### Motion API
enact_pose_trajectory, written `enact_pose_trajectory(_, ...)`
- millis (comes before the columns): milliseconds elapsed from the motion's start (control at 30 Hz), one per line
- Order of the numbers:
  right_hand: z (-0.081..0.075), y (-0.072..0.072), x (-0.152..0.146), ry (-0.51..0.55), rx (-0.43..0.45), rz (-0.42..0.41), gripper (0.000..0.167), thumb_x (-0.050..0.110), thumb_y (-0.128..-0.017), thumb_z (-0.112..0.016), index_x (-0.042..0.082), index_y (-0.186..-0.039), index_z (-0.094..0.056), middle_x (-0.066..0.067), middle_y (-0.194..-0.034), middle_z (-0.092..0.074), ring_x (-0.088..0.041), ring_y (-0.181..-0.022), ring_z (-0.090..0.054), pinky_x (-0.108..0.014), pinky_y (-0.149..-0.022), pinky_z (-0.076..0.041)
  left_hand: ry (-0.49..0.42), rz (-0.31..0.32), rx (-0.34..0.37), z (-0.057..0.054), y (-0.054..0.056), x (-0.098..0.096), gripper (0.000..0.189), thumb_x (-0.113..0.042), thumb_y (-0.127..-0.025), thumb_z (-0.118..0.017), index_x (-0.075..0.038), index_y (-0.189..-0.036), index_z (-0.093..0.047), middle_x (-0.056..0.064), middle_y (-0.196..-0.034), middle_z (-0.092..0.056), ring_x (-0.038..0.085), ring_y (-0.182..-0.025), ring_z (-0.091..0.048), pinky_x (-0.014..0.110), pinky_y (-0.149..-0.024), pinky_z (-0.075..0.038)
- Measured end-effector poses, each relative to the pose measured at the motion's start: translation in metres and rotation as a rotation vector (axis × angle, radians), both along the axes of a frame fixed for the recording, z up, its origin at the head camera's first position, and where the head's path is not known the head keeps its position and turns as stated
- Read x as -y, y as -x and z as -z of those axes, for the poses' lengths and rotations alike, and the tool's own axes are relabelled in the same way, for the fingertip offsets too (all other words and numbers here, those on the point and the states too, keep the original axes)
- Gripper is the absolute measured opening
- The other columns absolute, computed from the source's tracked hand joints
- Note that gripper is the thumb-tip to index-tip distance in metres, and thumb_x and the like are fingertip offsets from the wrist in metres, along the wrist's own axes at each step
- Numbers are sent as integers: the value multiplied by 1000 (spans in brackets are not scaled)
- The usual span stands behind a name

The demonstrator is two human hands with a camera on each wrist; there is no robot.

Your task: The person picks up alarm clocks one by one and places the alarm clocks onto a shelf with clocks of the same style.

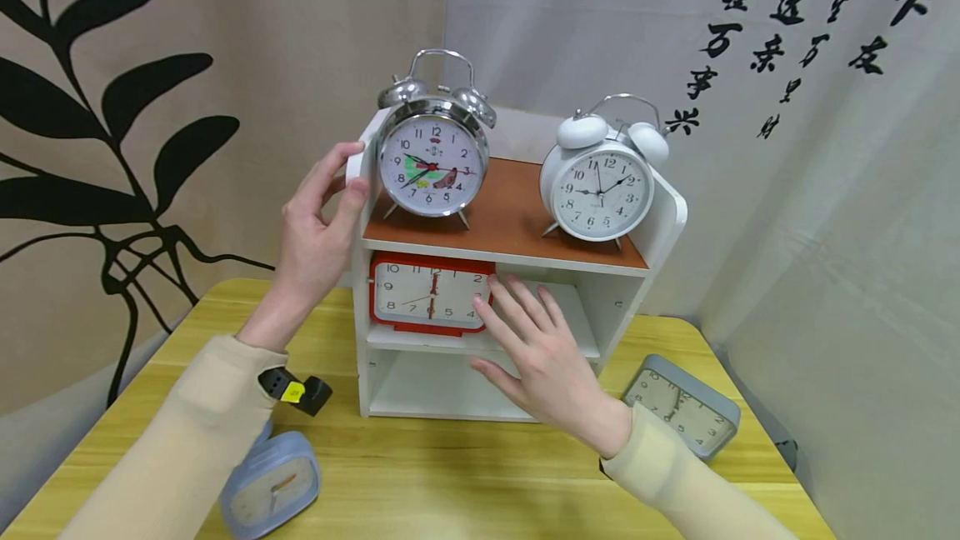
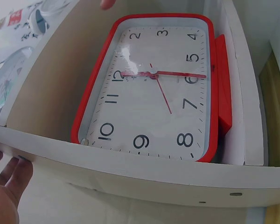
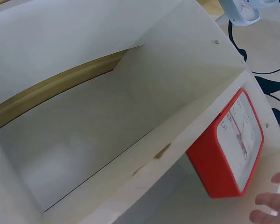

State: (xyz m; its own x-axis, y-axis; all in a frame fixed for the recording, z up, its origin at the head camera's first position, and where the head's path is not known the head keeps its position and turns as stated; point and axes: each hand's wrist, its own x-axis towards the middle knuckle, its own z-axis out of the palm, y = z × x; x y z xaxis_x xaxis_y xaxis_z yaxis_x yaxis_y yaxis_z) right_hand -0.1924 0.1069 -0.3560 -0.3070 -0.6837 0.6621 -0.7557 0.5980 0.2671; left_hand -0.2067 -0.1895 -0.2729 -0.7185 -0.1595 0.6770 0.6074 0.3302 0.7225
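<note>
A small white shelf unit stands on the table, its top board brown. My left hand grips its upper left side panel. On the middle level, at the left, sits a red rectangular alarm clock, filling much of the left wrist view. My right hand is spread with straight fingers before the clock's right edge; whether the fingertips touch it I cannot tell. A silver twin-bell alarm clock stands on the top board near my left hand, and a white twin-bell alarm clock at its right end.
A blue alarm clock lies on the wooden table at the front left, below my left forearm. Right of the shelf lies a grey-green clock, face up. Fabric with black lettering hangs behind.
</note>
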Motion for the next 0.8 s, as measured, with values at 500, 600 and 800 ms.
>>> enact_pose_trajectory(500, 9, -9, -46, 111, -44, 4, 66, 56, -110, -40, 6, -149, -57, -19, -162, -50, -32, -161, -34, -39, -140, -8, 19, 6, 7, 0, 0, 0, 42, -23, -111, -52, -17, -153, -51, 4, -154, -53, 20, -135, -58, 7, -90, -56)
enact_pose_trajectory(600, 11, -12, -55, 118, -45, 10, 66, 56, -110, -41, 5, -149, -57, -19, -163, -48, -31, -162, -31, -39, -140, -8, 13, 6, 3, 0, 0, 0, 42, -23, -111, -52, -17, -153, -52, 5, -154, -54, 21, -135, -58, 8, -91, -57)
enact_pose_trajectory(800, 12, -14, -71, 145, -43, 34, 68, 57, -110, -42, 4, -147, -59, -22, -158, -53, -25, -165, -26, -41, -140, -13, 6, 1, -2, 0, 0, 0, 42, -22, -111, -52, -16, -152, -53, 4, -153, -55, 21, -135, -59, 14, -93, -59)
